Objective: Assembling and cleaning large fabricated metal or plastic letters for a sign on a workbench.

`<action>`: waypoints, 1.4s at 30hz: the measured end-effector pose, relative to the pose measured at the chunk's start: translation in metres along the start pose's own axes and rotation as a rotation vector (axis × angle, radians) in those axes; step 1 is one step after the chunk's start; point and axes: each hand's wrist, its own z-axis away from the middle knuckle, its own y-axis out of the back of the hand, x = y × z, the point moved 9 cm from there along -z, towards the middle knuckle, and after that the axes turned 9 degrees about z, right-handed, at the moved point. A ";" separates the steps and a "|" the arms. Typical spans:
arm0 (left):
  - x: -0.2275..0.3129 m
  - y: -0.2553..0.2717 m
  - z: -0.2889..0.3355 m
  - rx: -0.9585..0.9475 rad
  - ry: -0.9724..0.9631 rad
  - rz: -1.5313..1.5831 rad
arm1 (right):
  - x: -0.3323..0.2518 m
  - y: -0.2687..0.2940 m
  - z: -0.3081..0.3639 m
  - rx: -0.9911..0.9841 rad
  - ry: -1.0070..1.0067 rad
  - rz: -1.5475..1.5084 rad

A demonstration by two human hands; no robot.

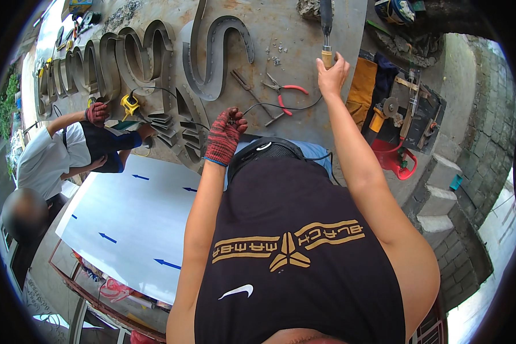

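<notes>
My right hand (333,74) is closed around the wooden handle of a soldering iron (327,34), whose dark barrel points away from me over the metal-topped table (292,28). A thin black cord (284,108) trails from that hand toward my left. My left hand (226,135), in a red and black knit glove, has its fingers curled near the table's front edge. The cord meets the glove, but what its fingers hold is hard to make out. Between my hands lie red-handled pliers (284,89) and a dark, long-jawed metal tool (252,92). Beyond my left hand stands a curved sheet-metal strip (212,74).
More bent metal strips (112,60) stand at far left. A co-worker's gloved hand (97,113) is near a yellow device (130,105). A white sheet with blue arrows (126,223) is at left. An angle grinder (381,117) and red container (395,157) are at right.
</notes>
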 end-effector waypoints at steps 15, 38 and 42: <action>0.011 0.019 0.003 -0.018 -0.008 0.030 | -0.057 -0.040 0.021 -0.741 0.406 -0.026; 0.013 0.039 0.024 0.045 -0.056 -0.046 | -0.056 -0.041 0.059 -0.654 0.205 -0.011; -0.011 0.013 0.001 0.000 -0.035 -0.088 | -0.138 0.010 0.098 -0.712 0.554 -0.335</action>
